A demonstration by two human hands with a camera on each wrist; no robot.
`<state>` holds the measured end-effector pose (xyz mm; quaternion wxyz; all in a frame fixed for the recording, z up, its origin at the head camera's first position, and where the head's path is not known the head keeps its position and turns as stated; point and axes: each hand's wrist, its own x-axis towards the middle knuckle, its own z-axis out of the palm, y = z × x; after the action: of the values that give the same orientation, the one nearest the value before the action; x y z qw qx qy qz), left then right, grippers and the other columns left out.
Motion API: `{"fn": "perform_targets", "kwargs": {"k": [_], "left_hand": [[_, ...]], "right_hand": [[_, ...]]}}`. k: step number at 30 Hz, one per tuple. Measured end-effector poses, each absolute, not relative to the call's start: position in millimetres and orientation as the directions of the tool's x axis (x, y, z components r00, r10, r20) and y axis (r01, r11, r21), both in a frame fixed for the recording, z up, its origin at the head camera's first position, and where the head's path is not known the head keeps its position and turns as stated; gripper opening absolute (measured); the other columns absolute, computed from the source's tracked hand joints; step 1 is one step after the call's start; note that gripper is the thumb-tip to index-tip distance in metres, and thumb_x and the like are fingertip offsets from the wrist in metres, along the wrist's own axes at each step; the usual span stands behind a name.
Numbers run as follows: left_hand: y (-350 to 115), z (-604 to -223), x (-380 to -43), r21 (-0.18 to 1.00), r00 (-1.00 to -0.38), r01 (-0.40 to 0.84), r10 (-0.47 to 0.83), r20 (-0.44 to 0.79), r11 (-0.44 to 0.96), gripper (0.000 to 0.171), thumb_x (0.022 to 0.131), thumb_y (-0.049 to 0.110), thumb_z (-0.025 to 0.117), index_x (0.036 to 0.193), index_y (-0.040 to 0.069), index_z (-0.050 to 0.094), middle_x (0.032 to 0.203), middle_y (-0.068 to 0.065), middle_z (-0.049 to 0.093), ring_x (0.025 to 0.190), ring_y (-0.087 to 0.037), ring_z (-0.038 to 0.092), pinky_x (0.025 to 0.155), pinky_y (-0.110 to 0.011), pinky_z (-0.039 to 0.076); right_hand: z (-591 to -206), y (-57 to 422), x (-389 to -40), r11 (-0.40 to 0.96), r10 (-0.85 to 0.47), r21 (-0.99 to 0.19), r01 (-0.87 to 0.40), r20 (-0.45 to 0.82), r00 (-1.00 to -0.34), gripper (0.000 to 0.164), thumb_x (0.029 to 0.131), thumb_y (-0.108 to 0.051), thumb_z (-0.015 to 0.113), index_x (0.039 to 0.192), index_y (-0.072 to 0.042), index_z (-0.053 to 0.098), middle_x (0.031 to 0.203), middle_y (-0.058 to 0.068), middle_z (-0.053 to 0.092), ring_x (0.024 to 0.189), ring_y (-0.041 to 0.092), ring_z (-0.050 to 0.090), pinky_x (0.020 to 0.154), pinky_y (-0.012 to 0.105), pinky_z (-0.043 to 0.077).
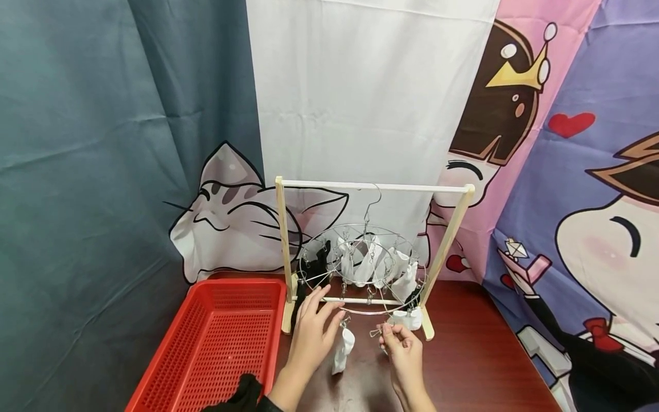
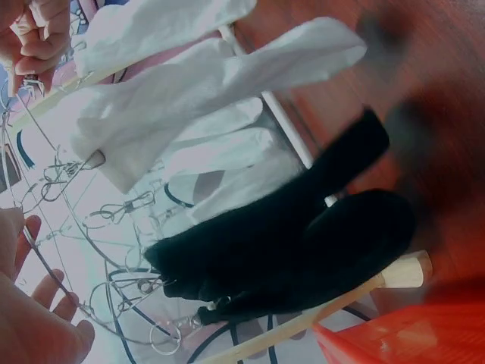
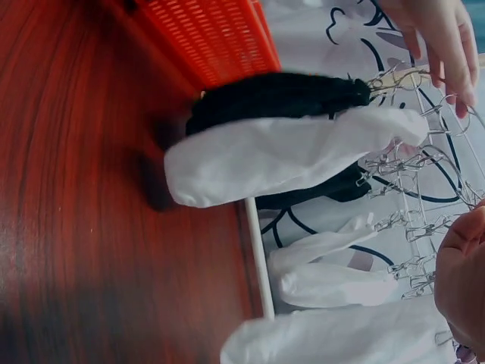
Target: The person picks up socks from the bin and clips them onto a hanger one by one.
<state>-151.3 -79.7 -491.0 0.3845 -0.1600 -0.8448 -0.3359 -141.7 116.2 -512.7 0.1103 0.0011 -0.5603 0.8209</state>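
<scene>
A round wire drying hanger (image 1: 383, 312) with clips hangs from a small wooden rack. My right hand (image 1: 404, 357) pinches a metal clip (image 1: 376, 332) at the hanger's near side. My left hand (image 1: 311, 332) is at the near left rim, its fingers loosely extended beside the wire. Just right of it a white sock (image 1: 343, 349) hangs from a clip. In the left wrist view, black socks (image 2: 265, 243) and white socks (image 2: 220, 83) hang from the ring. In the right wrist view, another white sock (image 3: 341, 334) hangs beside my right hand (image 3: 462, 280).
A red plastic basket (image 1: 271, 337) stands left of the rack on the brown table (image 1: 479, 355). Black cloth (image 1: 246, 392) lies by its near right edge, close to my left sleeve. The wooden rack posts (image 1: 449, 243) frame the hanger. Printed curtains (image 1: 370, 103) hang behind.
</scene>
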Motion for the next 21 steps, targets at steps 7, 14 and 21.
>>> {"fn": "perform_targets", "kwargs": {"k": [7, 14, 21], "left_hand": [[-93.9, -491.8, -145.1, 0.424, -0.679, 0.48, 0.019, 0.734, 0.768, 0.027, 0.092, 0.027, 0.074, 0.118, 0.022, 0.074, 0.149, -0.01, 0.053, 0.14, -0.036, 0.045, 0.11, -0.061, 0.037], [-147.5, -503.0, -120.2, 0.492, -0.728, 0.258, -0.167, 0.665, 0.832, 0.046, 0.092, 0.025, 0.074, 0.133, 0.007, 0.063, 0.149, -0.021, 0.05, 0.141, -0.044, 0.038, 0.108, -0.071, 0.029], [-220.5, -526.0, -89.1, 0.433, -0.948, -0.312, -0.307, -0.085, 0.846, 0.088, 0.089, 0.049, 0.073, 0.14, -0.016, 0.042, 0.145, -0.046, 0.034, 0.138, -0.068, 0.016, 0.105, -0.077, 0.024]], "right_hand": [[-513.4, 113.9, -142.9, -0.302, 0.156, -0.929, -0.215, 0.174, -0.972, 0.011, 0.097, 0.006, 0.061, 0.091, 0.014, 0.057, 0.086, 0.002, 0.075, 0.066, 0.004, 0.062, 0.061, 0.017, 0.052], [-512.9, 112.0, -142.6, -0.245, 0.152, -0.935, -0.256, 0.223, -0.963, 0.026, 0.096, 0.005, 0.062, 0.096, 0.027, 0.048, 0.087, 0.0, 0.076, 0.065, 0.004, 0.062, 0.062, 0.017, 0.053], [-514.9, 115.5, -142.9, -0.218, 0.192, -0.941, -0.258, 0.218, -0.957, 0.021, 0.095, 0.006, 0.064, 0.091, 0.022, 0.051, 0.086, -0.001, 0.076, 0.065, 0.006, 0.063, 0.061, 0.017, 0.052]]}}
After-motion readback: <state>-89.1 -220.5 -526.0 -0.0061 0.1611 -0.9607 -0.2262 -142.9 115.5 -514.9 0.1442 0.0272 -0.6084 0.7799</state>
